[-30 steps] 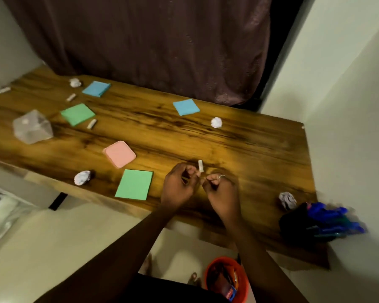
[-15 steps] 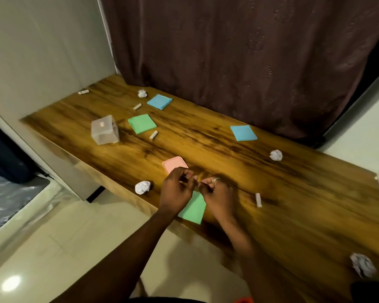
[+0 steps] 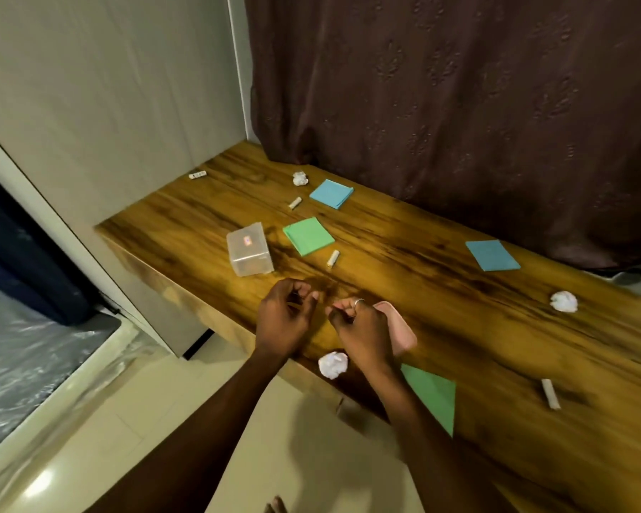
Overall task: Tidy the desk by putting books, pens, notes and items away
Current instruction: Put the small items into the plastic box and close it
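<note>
- Head view: drawn left hand (image 3: 284, 322) away from right hand (image 3: 361, 327) above worktop (image 3: 422, 290), nearer clear box (image 3: 250, 249).
- Both curled; cannot tell whether grasping anything.
- Barely started tidying.

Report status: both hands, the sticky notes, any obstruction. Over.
Left hand and right hand curled over the brown wooden desk, contents unclear. Pink square note pad partly hidden behind right hand. Crumpled white paper ball at near edge between forearms.
</note>
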